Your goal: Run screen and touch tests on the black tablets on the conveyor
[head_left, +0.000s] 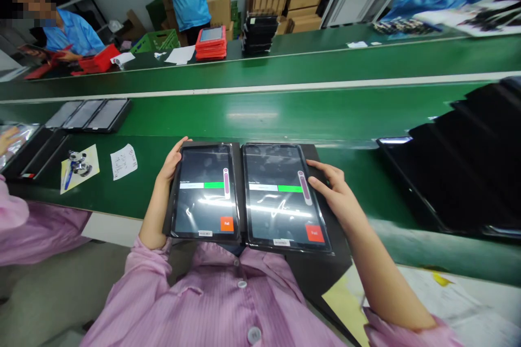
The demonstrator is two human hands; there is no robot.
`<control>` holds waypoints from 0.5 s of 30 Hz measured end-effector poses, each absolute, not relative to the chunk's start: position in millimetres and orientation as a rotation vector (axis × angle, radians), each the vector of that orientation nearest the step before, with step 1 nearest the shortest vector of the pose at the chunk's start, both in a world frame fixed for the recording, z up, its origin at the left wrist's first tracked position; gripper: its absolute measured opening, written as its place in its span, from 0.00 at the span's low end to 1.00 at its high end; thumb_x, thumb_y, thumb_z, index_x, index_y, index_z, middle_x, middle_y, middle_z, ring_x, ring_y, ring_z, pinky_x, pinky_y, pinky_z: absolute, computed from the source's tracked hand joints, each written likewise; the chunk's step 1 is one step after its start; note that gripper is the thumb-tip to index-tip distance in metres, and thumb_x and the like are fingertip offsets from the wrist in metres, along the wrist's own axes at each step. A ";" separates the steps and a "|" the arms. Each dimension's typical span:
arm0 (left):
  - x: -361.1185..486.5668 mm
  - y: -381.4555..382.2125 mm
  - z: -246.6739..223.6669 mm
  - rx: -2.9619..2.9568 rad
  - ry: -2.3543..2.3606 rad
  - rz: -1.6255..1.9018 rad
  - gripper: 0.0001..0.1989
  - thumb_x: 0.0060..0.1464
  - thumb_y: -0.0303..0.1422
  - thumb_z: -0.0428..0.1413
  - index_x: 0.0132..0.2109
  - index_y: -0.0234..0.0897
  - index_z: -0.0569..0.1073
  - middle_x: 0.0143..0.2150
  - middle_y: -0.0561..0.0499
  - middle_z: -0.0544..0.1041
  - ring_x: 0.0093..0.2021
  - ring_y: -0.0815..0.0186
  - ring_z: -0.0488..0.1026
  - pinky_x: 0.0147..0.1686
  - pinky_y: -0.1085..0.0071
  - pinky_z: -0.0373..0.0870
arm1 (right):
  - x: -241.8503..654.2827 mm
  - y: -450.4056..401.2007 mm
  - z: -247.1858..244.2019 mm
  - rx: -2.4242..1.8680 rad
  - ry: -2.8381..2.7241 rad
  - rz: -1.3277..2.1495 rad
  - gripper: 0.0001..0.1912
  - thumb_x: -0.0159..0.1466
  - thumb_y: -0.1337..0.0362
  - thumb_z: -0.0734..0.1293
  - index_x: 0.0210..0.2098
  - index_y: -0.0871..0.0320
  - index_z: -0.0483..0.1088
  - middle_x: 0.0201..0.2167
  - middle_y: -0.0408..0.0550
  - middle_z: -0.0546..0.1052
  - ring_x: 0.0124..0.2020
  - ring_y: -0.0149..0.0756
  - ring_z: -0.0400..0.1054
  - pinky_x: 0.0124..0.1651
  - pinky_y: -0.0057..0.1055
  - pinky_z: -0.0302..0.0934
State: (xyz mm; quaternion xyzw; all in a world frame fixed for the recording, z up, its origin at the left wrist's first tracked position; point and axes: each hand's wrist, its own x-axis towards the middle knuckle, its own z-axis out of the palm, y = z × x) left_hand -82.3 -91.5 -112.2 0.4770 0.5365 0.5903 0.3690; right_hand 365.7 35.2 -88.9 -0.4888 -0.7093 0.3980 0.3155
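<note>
Two tablets lie side by side in front of me, each with a lit screen showing a green bar, a pink slider and an orange-red "Fail" box. My left hand [170, 165] is closed on the outer far corner of the left tablet [203, 162]. On the other side, my right hand [334, 184] grips the outer edge of the right tablet [271, 162], thumb and fingers near its upper corner. Black backing [331, 225] shows under and beside the right tablet. What the fingers do beneath the edges is hidden.
Stacked dark tablets [459, 157] stand at my right. To my left lie a handwritten note [124, 161], a yellow paper [90, 158] with small metal parts, and more tablets [87, 114]. Beyond the green belt [260, 105] are red-cased tablets [210, 50] and co-workers in blue. A neighbour's pink sleeve [32, 227] is close.
</note>
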 end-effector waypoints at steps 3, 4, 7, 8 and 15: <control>-83.3 -89.6 -111.1 1.196 1.418 1.504 0.52 0.45 0.69 0.57 0.67 0.38 0.64 0.68 0.36 0.66 0.65 0.48 0.67 0.60 0.58 0.68 | 365.9 36.1 -89.9 -1.295 -1.876 1.038 0.27 0.61 0.46 0.66 0.57 0.45 0.71 0.55 0.52 0.69 0.66 0.55 0.55 0.70 0.54 0.50; -84.2 -89.1 -111.2 1.198 1.421 1.504 0.53 0.43 0.70 0.57 0.66 0.38 0.64 0.67 0.36 0.67 0.64 0.47 0.68 0.60 0.57 0.68 | 365.8 36.5 -90.3 -1.294 -1.876 1.032 0.27 0.61 0.46 0.66 0.57 0.45 0.71 0.55 0.52 0.69 0.66 0.55 0.56 0.70 0.54 0.50; -86.1 -87.5 -112.0 1.190 1.428 1.549 0.51 0.42 0.69 0.59 0.63 0.38 0.67 0.65 0.37 0.69 0.62 0.47 0.70 0.60 0.57 0.69 | 365.6 37.5 -91.1 -1.283 -1.876 1.024 0.27 0.60 0.46 0.66 0.57 0.45 0.71 0.55 0.52 0.70 0.66 0.55 0.56 0.70 0.53 0.51; -86.4 -86.5 -112.5 1.180 1.440 1.566 0.48 0.43 0.67 0.60 0.62 0.38 0.68 0.64 0.37 0.70 0.62 0.47 0.70 0.60 0.56 0.68 | 365.6 37.7 -91.2 -1.284 -1.874 1.023 0.27 0.60 0.46 0.66 0.56 0.45 0.71 0.54 0.52 0.70 0.66 0.55 0.56 0.70 0.53 0.51; -85.0 -71.6 -114.2 1.109 1.580 1.568 0.35 0.52 0.57 0.61 0.58 0.37 0.70 0.60 0.37 0.74 0.56 0.48 0.75 0.58 0.52 0.70 | 365.3 38.2 -92.2 -1.309 -1.853 1.018 0.27 0.59 0.45 0.66 0.56 0.46 0.72 0.55 0.52 0.70 0.65 0.55 0.57 0.70 0.54 0.51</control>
